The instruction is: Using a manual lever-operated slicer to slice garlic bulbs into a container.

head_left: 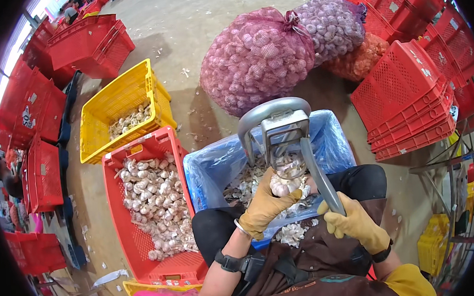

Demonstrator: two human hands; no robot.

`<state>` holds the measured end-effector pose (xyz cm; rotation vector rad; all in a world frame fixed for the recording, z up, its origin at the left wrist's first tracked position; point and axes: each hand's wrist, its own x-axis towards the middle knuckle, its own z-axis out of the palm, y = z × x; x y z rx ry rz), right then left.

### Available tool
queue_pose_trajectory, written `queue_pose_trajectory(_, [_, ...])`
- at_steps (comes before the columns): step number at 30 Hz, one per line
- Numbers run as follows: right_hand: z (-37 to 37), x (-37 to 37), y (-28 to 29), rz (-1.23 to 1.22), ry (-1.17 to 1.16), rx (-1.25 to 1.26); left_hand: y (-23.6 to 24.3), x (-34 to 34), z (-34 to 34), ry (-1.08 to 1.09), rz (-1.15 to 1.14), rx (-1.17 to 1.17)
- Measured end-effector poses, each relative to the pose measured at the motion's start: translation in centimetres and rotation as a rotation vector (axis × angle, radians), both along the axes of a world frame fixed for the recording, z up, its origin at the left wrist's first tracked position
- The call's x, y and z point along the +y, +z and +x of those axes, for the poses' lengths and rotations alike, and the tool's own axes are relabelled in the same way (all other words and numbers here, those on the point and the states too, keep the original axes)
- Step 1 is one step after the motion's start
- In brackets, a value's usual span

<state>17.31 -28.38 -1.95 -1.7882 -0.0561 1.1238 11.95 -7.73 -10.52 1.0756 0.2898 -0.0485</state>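
The tan-gloved left hand [266,206] reaches forward and cups inward, its bare forearm [221,284] angling up from the lower edge. The tan-gloved right hand [354,223] curls into a closed grip, how firm is hard to judge. Left knee [212,228] and right knee [363,182] are spread apart.

On my feed, the smooth tan-grey concrete floor [187,37] carries a rectangular yellow perforated plastic crate [98,123], a bulging purplish mesh sack [256,60] and scattered papery white skins [185,72]
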Motion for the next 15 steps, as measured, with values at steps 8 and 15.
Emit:
queue_pose_trajectory(8, [0.7,-0.2,0.0,-0.098,0.075,0.012,0.5,0.4,0.9,-0.065,-0.151,0.043])
queue_pose_trajectory(15, [0.9,-0.7,-0.7,-0.131,0.173,-0.047,0.5,0.4,0.9,-0.067,-0.313,0.070])
